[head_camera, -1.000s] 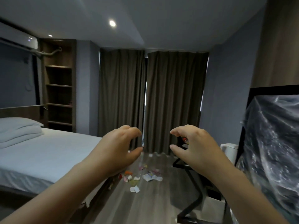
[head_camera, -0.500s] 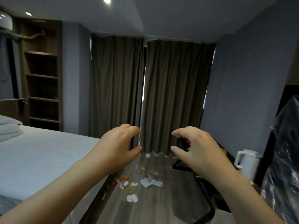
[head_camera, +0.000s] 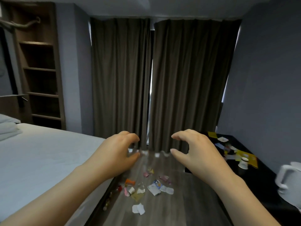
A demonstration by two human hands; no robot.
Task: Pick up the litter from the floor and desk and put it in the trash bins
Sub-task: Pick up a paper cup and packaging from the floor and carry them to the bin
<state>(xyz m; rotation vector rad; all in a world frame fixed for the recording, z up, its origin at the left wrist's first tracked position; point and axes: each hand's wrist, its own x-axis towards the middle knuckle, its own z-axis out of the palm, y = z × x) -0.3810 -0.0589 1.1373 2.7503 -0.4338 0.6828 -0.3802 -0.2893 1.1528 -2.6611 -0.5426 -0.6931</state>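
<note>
Litter lies scattered on the wood floor (head_camera: 162, 207) between the bed and the desk: white paper scraps (head_camera: 138, 209), crumpled wrappers (head_camera: 156, 187), an orange packet (head_camera: 130, 182) and a small white cup (head_camera: 131, 191). More litter sits on the black desk (head_camera: 260, 181) at the right: yellow papers (head_camera: 247, 158), cards and an overturned paper cup (head_camera: 243, 163). My left hand (head_camera: 117, 154) and my right hand (head_camera: 195, 150) are held out in front of me, fingers loosely curled, holding nothing, well above the floor litter. No trash bin is in view.
A white bed (head_camera: 40, 157) fills the left side, with small bottles along its base (head_camera: 114, 193). A white kettle (head_camera: 290, 181) stands on the desk's near right end. Dark curtains (head_camera: 162, 82) hang ahead and a wooden shelf unit (head_camera: 40, 82) stands in the far left corner.
The view has swung right and tilted down, bringing the desk top with its litter into sight and dropping the plastic-wrapped object out of frame. Both hands keep the same raised, curled pose.
</note>
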